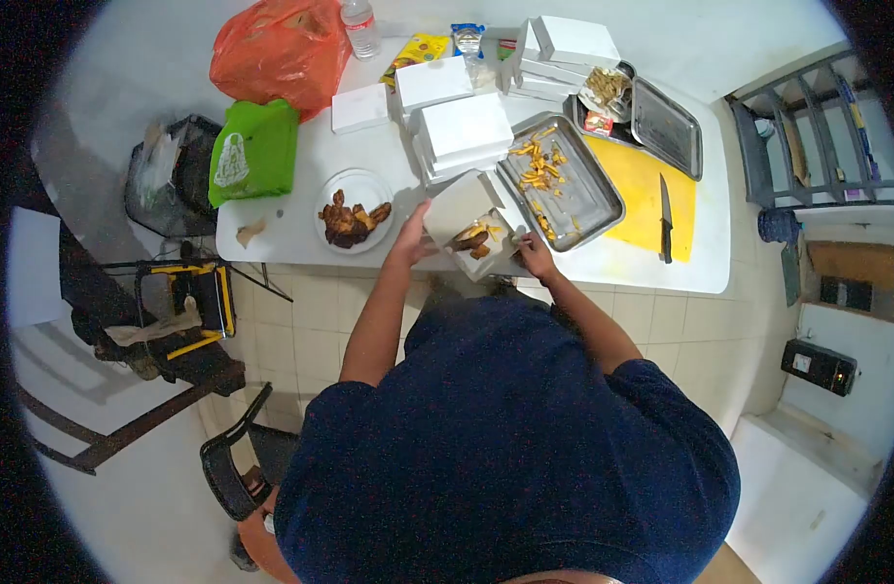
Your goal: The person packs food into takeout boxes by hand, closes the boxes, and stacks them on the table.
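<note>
Near the table's front edge, an opened white cardboard takeout box [454, 206] is held between my two hands, its lid raised on the far side. Inside lie browned chicken pieces [474, 241] and some pale fries. My left hand [413, 237] grips the box's left side, thumb along the edge. At the right side, my right hand [536, 257] has its fingers bent against the box wall; the fingertips are partly hidden. Left of the box stands a white plate [334, 185] of dark roasted chicken [350, 222]. To its right a metal tray [593, 223] carries scattered fries [541, 167].
White boxes [464, 128] are stacked behind. A knife [666, 219] lies on a yellow cutting board [642, 200] at right. Further back are a lidded metal pan [669, 127], a water bottle [360, 29], an orange plastic bag [277, 58] and a green bag [262, 146].
</note>
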Available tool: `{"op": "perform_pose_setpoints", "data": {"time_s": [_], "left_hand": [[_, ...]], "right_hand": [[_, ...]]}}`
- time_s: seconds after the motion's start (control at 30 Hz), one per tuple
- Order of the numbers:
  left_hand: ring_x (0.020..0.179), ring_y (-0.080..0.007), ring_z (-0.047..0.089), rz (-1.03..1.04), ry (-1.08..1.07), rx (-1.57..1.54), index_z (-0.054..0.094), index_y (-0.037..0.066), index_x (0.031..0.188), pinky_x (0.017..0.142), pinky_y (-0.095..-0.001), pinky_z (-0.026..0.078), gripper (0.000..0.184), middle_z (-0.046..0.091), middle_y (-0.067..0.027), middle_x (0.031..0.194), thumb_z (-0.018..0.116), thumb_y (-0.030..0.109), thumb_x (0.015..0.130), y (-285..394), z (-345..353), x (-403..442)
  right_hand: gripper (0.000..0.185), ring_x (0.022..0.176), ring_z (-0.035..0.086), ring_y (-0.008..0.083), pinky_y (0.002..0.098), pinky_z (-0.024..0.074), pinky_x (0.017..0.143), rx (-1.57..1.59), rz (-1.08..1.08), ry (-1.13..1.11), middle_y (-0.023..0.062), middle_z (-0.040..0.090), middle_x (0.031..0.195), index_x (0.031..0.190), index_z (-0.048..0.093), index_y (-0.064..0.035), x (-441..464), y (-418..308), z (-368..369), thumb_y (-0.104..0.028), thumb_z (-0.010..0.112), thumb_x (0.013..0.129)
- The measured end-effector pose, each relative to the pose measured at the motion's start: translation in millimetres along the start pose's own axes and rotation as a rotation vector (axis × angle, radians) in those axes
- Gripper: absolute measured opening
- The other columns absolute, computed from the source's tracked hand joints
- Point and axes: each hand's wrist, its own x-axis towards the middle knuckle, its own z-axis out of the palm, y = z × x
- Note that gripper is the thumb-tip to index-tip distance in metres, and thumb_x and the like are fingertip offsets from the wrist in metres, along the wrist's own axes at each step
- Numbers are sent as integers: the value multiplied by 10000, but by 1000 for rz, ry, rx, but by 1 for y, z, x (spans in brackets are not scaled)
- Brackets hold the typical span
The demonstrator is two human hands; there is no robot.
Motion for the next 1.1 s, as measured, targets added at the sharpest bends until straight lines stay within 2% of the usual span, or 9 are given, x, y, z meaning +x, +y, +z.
{"op": "perform_pose_setpoints", "data": {"time_s": [0.13,0.23,0.33,0.6,0.7,0.77,0.83,0.97,1.1], "left_hand": [[1081,-275,534,116,278,103,496,106,1301,848,-477,464,602,552,-103,1230,440,573,924,-2,5,-1],[948,-228,582,443,396,41,508,72,1267,800,-384,479,534,618,-103,1049,371,501,982,-35,-4,21],[884,-193,594,607,513,205,516,42,1221,767,-316,483,459,626,-101,941,348,414,1011,-83,-37,73],[880,-230,559,502,417,100,510,12,1125,805,-368,459,318,576,-117,967,425,287,990,-110,5,31],[951,-269,554,523,439,464,506,17,1125,840,-374,454,281,565,-176,1025,459,238,958,-127,-6,48],[979,-298,564,538,468,622,499,15,1134,850,-381,457,287,572,-211,1048,496,213,925,-132,-14,49],[968,-330,585,583,509,580,489,7,1142,843,-396,467,321,590,-234,1039,537,194,886,-135,-11,43],[861,-344,628,301,451,476,471,1,1187,771,-413,490,404,636,-215,909,553,162,827,-126,11,17],[816,-350,638,443,449,636,466,15,1226,751,-413,495,442,644,-217,863,531,126,803,-121,23,8]], "right_hand": [[211,696,594,146,289,503,627,8,34,-5,89,615,832,1058,538,-38,-4,6,-5,-202,566,927],[217,726,600,170,314,505,654,-12,20,-10,95,619,829,1020,552,-28,-7,3,-6,-206,589,900],[348,805,629,292,403,492,717,-75,177,-4,191,648,864,959,575,23,-35,-60,-14,-302,586,837],[369,770,632,371,441,493,707,-234,65,8,242,637,810,869,573,50,-32,-48,-18,-316,592,830],[283,659,651,237,352,528,560,-560,-120,45,158,640,744,917,576,27,-20,-43,-24,-254,538,906],[257,466,589,175,320,487,459,-273,-63,60,102,643,672,865,607,15,-13,-39,-30,-237,566,892],[244,480,599,171,309,484,454,-201,-13,65,88,629,636,879,621,15,-11,-56,-43,-227,591,877],[222,550,634,201,332,512,535,-318,-100,164,113,656,664,855,657,11,3,-65,-69,-206,649,813],[199,677,669,243,355,532,673,-409,-120,197,157,688,749,819,700,-9,17,-63,-85,-185,698,727]]}}
